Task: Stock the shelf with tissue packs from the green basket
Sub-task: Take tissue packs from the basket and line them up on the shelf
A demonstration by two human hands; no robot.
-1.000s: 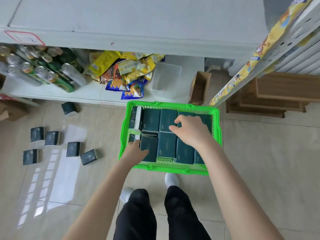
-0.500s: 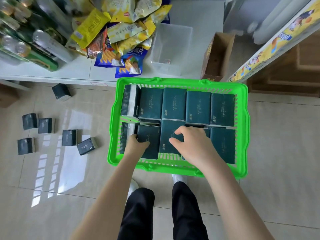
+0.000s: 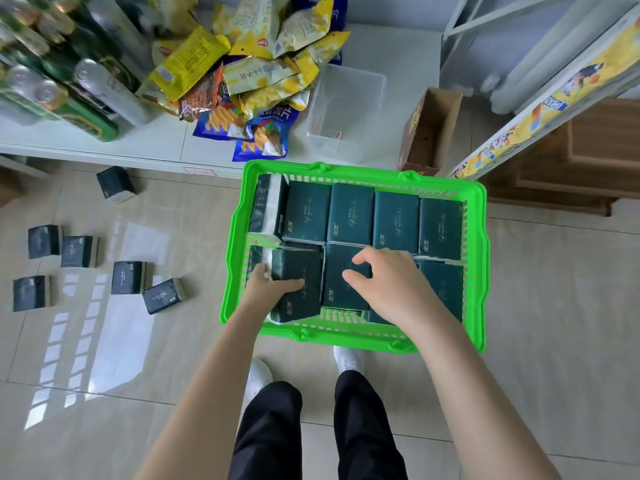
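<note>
A green basket (image 3: 479, 271) stands on the floor in front of my feet, filled with several dark green tissue packs (image 3: 394, 221). My left hand (image 3: 266, 289) grips the near-left pack (image 3: 298, 289), thumb across its top, and the pack sits tilted up above its neighbours. My right hand (image 3: 384, 289) hovers over the middle near pack (image 3: 341, 278) with curled fingers touching its top. The white shelf (image 3: 145, 147) lies beyond the basket.
On the shelf lie green cans (image 3: 79, 98), a heap of snack bags (image 3: 249, 77) and a clear plastic tub (image 3: 343, 109). A brown carton (image 3: 429, 129) stands beside it. Several tissue packs (image 3: 130, 277) lie scattered on the tiled floor at left. A wooden pallet (image 3: 571, 161) is at right.
The view has moved closer and down over the basket. My right hand came back from the far row to the near middle pack. My left hand has lifted the near-left pack slightly.
</note>
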